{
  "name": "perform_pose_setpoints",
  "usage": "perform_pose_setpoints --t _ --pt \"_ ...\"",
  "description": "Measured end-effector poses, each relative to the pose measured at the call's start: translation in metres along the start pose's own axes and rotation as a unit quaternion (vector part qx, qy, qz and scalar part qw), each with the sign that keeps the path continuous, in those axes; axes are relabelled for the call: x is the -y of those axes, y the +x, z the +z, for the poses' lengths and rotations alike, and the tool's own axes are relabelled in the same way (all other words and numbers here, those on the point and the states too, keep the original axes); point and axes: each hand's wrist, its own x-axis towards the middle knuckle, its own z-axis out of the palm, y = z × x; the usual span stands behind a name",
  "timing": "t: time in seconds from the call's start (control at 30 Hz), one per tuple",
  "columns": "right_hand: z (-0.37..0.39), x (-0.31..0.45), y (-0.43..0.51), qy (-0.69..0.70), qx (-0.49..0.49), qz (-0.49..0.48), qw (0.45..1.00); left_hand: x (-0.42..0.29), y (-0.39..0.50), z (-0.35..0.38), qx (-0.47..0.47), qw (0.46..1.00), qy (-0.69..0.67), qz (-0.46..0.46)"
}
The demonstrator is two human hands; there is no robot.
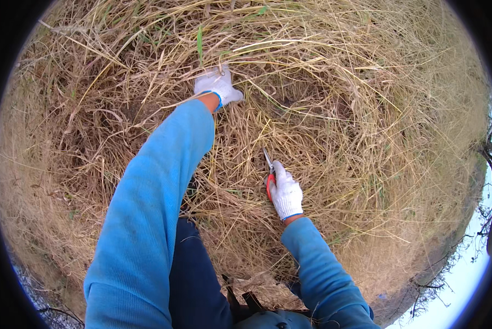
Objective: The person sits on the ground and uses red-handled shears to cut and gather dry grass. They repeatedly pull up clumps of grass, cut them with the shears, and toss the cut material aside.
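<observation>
My right hand (pixel 286 192), in a white knit glove with a blue-edged cuff, holds a pair of red-handled scissors (pixel 270 181). Their slim metal blades point up and slightly left, over flattened straw, and look closed together. Farther ahead and to the left, my left hand (pixel 219 85) wears a matching glove and reaches into the dry grass (pixel 246 127). Stems cross over its fingers, so whether it grips any of them is hidden. Its thumb side faces right, beside a darker hollow in the grass.
Tall dry grass surrounds me, with a few green blades (pixel 200 44) mixed in. Long loose stalks arch across the area ahead of my hands. My dark blue trouser leg (pixel 194 275) is below. Bare branches (pixel 431 286) show against the sky at the lower right.
</observation>
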Motion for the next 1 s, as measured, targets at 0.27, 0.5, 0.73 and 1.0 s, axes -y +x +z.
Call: perform_pose_setpoints --t 0.27,0.5,0.73,1.0 --pt "-0.002 -0.001 0.003 0.019 -0.003 -0.008 1.000 0.024 0.022 0.006 -0.020 0.999 -0.029 0.018" --pt "-0.003 0.000 0.008 0.020 0.002 -0.008 1.000 0.038 -0.005 0.013 -0.013 0.996 -0.059 0.071" --pt "-0.020 0.009 -0.007 0.234 -0.048 0.082 0.968 0.061 -0.087 0.048 -0.108 0.961 0.100 0.234" --pt "-0.096 0.082 -0.013 0.172 0.033 -0.009 0.984 0.090 -0.149 0.106 -0.163 0.955 0.111 0.222"
